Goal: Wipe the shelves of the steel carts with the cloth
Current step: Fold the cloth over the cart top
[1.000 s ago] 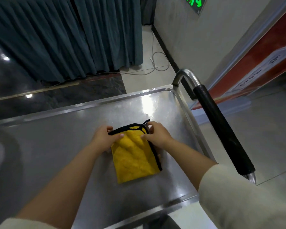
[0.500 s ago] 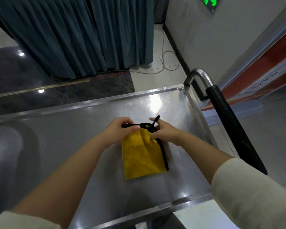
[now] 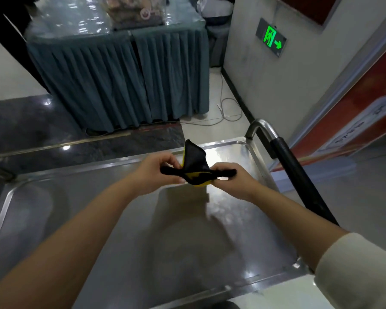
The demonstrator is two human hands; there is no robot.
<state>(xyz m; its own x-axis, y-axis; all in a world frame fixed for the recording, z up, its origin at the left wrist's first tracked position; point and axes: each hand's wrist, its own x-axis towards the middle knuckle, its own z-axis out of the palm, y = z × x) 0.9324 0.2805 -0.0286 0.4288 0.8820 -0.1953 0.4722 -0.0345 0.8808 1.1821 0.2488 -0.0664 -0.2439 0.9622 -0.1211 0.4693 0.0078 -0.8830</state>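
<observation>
A yellow cloth with a black edge and dark back (image 3: 195, 162) hangs in the air above the top shelf of the steel cart (image 3: 125, 237). My left hand (image 3: 158, 172) pinches its left edge and my right hand (image 3: 231, 180) pinches its right edge. The cloth is bunched between the two hands, and one corner sticks up. Its shadow falls on the shiny shelf below.
The cart's black-gripped push handle (image 3: 296, 175) runs along the right side. A table with a teal pleated skirt (image 3: 120, 81) stands beyond the cart. A white cable (image 3: 227, 108) lies on the floor by the wall, under a green exit sign (image 3: 271, 40).
Both hands have lifted the cloth off the shelf, where it lay folded flat, and now hold it bunched in the air. The view has tilted up.
</observation>
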